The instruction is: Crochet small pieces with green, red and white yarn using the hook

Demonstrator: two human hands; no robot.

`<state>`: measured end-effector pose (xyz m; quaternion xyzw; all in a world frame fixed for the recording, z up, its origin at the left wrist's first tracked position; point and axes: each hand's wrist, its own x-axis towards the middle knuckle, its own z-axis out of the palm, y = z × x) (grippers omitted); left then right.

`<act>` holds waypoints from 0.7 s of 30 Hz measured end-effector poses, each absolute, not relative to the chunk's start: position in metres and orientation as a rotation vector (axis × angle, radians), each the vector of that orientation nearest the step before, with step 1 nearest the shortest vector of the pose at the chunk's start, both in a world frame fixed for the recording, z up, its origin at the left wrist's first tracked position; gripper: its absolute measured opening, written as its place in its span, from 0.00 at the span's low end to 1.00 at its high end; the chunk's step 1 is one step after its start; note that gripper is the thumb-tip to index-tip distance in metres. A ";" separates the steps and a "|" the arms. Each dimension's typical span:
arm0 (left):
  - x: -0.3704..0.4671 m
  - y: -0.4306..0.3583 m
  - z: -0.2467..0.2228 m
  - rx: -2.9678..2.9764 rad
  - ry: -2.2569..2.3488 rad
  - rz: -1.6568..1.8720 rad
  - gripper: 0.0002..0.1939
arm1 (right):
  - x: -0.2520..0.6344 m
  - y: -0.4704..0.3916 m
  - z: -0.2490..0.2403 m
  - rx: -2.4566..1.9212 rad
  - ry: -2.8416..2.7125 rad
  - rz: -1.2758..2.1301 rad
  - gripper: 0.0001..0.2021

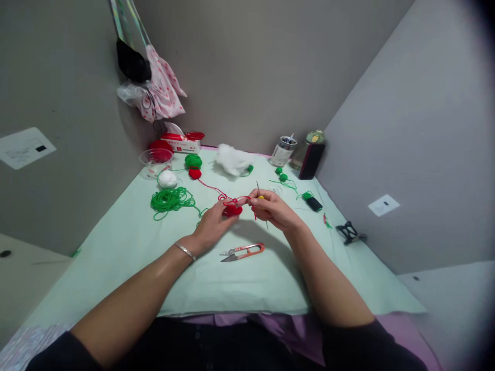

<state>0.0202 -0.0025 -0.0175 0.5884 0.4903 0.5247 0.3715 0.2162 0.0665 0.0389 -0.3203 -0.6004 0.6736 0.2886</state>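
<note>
My left hand (215, 223) is closed around a small red crocheted piece (233, 210) above the middle of the table. In my right hand (273, 207) is a thin crochet hook (258, 186) with a yellow part at the grip, held between thumb and fingers. Red yarn (211, 186) runs from a small red ball (195, 173) to the piece, and a strand crosses to my right fingertips. Orange-handled thread snips (244, 252) lie on the cloth nearer to me, touched by neither hand.
Loose green yarn (170, 201), a white ball (167, 179) and a green ball (193, 161) lie left. White stuffing (233, 159) is at the back. A can (283, 151), a dark phone-like slab (312, 161) and a black clip (351, 233) stand or lie right. Walls enclose the table.
</note>
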 end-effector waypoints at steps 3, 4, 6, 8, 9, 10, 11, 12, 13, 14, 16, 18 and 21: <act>0.014 0.004 -0.014 1.331 1.236 1.428 0.09 | 0.221 0.073 0.042 -0.792 -1.472 1.801 0.12; 0.008 0.007 -0.012 1.267 1.240 1.468 0.09 | 0.224 0.080 0.042 -0.777 -1.407 1.779 0.12; -0.009 0.015 -0.007 1.141 1.264 1.582 0.11 | 0.236 0.095 0.042 -0.748 -1.254 1.710 0.12; -0.029 0.022 -0.002 1.042 1.308 1.716 0.11 | 0.252 0.110 0.045 -0.720 -1.108 1.640 0.13; -0.038 0.025 0.001 1.009 1.339 1.769 0.12 | 0.260 0.116 0.046 -0.707 -1.047 1.612 0.13; -0.047 0.026 0.004 0.993 1.371 1.802 0.12 | 0.268 0.120 0.048 -0.697 -0.997 1.592 0.14; -0.053 0.027 0.006 0.996 1.404 1.813 0.12 | 0.274 0.122 0.051 -0.691 -0.956 1.582 0.15; -0.058 0.027 0.007 1.020 1.437 1.798 0.12 | 0.279 0.123 0.053 -0.686 -0.923 1.581 0.15; -0.060 0.027 0.008 1.069 1.464 1.747 0.13 | 0.281 0.123 0.054 -0.684 -0.900 1.588 0.14; -0.061 0.025 0.008 1.137 1.485 1.669 0.13 | 0.280 0.121 0.055 -0.683 -0.884 1.604 0.13; -0.058 0.021 0.010 1.298 1.499 1.455 0.14 | 0.274 0.115 0.056 -0.689 -0.873 1.657 0.11; -0.056 0.015 0.016 1.441 1.491 1.244 0.17 | 0.263 0.108 0.055 -0.704 -0.882 1.723 0.09; -0.059 0.004 0.037 1.578 1.489 1.067 0.20 | 0.248 0.099 0.054 -0.727 -0.906 1.805 0.09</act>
